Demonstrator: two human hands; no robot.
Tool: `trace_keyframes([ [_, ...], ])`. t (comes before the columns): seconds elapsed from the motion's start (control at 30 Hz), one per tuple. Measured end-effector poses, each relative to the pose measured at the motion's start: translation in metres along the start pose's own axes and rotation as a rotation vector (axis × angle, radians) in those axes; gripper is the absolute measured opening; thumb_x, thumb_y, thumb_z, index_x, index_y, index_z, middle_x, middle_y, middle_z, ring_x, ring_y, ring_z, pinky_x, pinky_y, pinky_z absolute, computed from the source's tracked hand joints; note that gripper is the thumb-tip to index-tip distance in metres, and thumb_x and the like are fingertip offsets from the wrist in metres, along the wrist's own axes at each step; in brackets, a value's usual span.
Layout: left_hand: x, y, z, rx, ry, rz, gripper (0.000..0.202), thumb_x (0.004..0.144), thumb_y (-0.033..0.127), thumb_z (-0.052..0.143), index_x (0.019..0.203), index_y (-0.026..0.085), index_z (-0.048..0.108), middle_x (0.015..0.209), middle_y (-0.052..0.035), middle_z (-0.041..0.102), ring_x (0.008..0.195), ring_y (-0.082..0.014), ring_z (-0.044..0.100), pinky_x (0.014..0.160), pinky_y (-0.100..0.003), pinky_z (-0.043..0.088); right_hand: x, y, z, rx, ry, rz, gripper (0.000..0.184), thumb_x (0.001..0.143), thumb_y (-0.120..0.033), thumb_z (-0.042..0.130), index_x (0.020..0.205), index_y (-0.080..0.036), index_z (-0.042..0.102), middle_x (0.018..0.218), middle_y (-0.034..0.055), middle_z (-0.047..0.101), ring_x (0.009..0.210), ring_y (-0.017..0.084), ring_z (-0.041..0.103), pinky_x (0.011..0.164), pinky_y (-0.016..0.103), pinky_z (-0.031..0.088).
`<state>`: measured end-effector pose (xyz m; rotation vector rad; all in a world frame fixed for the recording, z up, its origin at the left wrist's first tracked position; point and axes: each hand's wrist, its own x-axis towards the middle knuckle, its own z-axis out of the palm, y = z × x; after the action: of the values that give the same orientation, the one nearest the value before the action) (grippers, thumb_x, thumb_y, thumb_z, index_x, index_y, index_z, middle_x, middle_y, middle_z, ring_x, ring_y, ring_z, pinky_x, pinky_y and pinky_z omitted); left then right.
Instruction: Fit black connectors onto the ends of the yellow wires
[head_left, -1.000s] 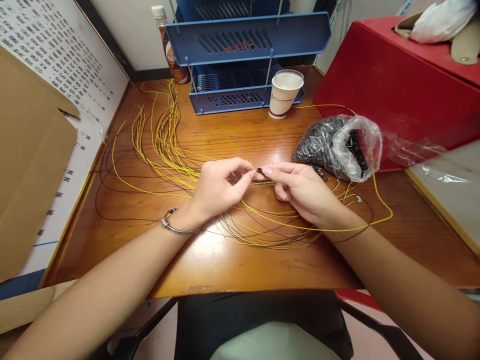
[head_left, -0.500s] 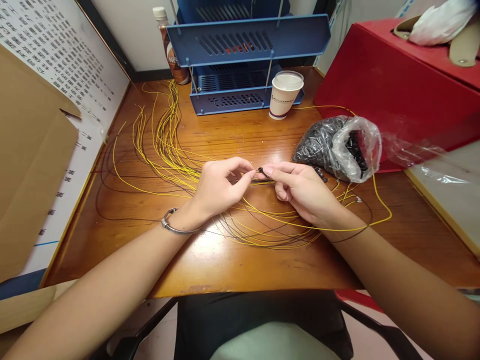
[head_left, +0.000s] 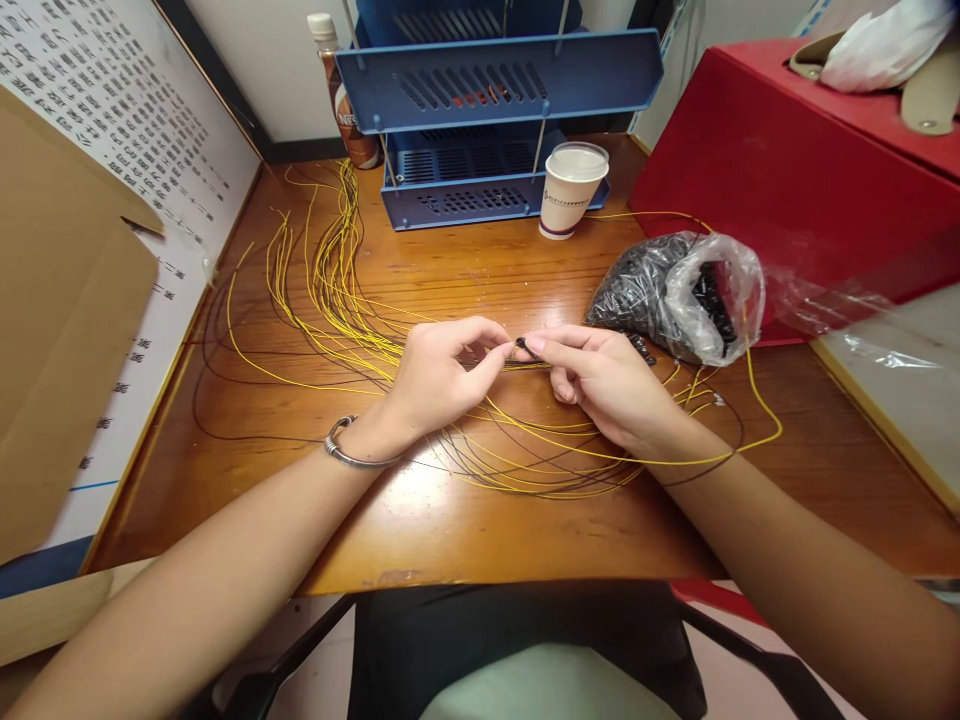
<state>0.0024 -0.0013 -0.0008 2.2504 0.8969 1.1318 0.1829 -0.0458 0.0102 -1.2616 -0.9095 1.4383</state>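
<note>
The right hand (head_left: pixel 611 385) has its grip closed on a small, dark black piece (head_left: pixel 522 343), pinched between thumb and forefinger. The left hand (head_left: pixel 446 370) brings its thumb and forefinger to the near end of that piece; whether they grip it or a wire end is too small to tell. Long, thin yellow and black wires (head_left: pixel 349 200) fan out to the left of both grips and curve beneath the hands over the brown wooden surface (head_left: pixel 420 540); one yellow strand crosses the right forearm. Right of and beyond the right grip lies an open, clear plastic bag (head_left: pixel 645 285) of black pieces. Farther beyond stands a white paper cup (head_left: pixel 570 195), beside a blue slotted tray rack (head_left: pixel 495 85).
</note>
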Motion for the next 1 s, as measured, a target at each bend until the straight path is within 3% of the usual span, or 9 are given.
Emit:
trace_keyframes([
  [1.0, -0.0007, 0.0002, 0.0012, -0.052, -0.011, -0.007, 0.011, 0.089, 0.02, 0.065, 0.084, 0.014, 0.073, 0.079, -0.0024, 0.079, 0.063, -0.0106, 0.071, 0.063, -0.019, 0.055, -0.0003, 0.0014, -0.0007, -0.017, -0.031, -0.012, 0.017, 0.075, -0.03, 0.08, 0.082, -0.015, 0.076, 0.078, 0.0008, 0.072, 0.043, 0.003, 0.041, 0.041, 0.024, 0.023],
])
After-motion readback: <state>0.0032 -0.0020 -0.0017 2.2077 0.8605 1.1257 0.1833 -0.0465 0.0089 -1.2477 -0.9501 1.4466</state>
